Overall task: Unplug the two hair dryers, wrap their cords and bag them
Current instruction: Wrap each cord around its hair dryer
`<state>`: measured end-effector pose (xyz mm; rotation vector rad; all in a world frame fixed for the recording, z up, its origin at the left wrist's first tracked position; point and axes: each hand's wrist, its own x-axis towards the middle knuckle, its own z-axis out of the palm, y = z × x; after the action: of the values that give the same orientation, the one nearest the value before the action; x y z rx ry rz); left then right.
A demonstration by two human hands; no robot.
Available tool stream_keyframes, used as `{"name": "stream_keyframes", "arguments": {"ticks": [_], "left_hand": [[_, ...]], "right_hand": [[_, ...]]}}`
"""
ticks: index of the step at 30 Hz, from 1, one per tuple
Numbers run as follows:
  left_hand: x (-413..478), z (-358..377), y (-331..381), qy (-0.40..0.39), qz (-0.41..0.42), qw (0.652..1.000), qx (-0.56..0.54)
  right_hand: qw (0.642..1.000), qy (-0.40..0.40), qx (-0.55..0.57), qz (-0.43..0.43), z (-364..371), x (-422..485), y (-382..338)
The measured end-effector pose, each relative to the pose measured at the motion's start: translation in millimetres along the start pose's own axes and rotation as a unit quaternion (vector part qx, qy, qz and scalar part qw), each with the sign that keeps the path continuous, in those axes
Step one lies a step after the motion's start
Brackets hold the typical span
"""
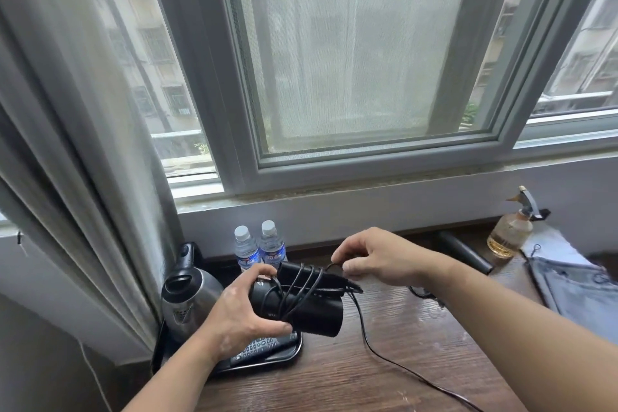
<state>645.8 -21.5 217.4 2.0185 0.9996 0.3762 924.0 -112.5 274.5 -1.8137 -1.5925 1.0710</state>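
Observation:
A black hair dryer (321, 314) is held above the wooden desk (384, 375), its handle folded against the barrel. My left hand (240, 314) grips the barrel's rear end. Several turns of its black cord (378, 354) lie wound around barrel and handle; the loose rest trails over the desk toward the lower right. My right hand (374, 257) pinches the cord just above the handle's end. A second black hair dryer (465, 252) lies on the desk by the wall at the right. A grey drawstring bag (575, 281) lies at the right edge.
A black tray (284, 356) at the desk's left holds a steel kettle (187, 298) and a remote control. Two water bottles (259, 246) stand behind it. A spray bottle (511, 231) stands at the right. A grey curtain (83, 144) hangs at the left, below the window.

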Motion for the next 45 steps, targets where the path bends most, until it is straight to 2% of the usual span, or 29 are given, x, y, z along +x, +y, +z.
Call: {"name": "stream_keyframes", "arguments": {"ticks": [7,14,20,22,26,29,33,38,41,45], "left_hand": [[-6,4,-13,0.023,-0.041,0.997,-0.058],[-9,12,-12,0.003,-0.027,0.999,-0.042],[-14,7,-13,-0.01,-0.014,0.999,-0.042],[-15,7,-15,-0.01,-0.019,0.999,-0.044],[-16,10,-21,0.0,-0.033,0.997,-0.067],[-17,13,-22,0.011,-0.041,0.996,-0.078],[-17,18,-21,0.015,-0.045,0.996,-0.082],[-15,17,-20,0.038,-0.056,0.991,-0.113],[-14,19,-16,0.029,-0.055,0.99,-0.126],[-11,27,-12,0.044,-0.063,0.986,-0.146]], "right_hand": [[0.997,-0.057,0.059,-0.008,-6,-22,6],[0.998,-0.015,0.064,0.004,8,-21,8],[0.966,0.004,0.254,0.054,8,-27,16],[0.962,0.029,0.265,0.061,16,-27,19],[0.97,0.116,0.212,0.036,30,-27,17],[0.984,0.162,0.068,-0.007,36,-31,16],[0.974,0.208,-0.035,-0.082,48,-32,24],[0.965,0.182,-0.101,-0.163,50,-39,39],[0.945,0.239,-0.11,-0.195,56,-35,47],[0.902,0.313,-0.158,-0.252,61,-27,54]]}}
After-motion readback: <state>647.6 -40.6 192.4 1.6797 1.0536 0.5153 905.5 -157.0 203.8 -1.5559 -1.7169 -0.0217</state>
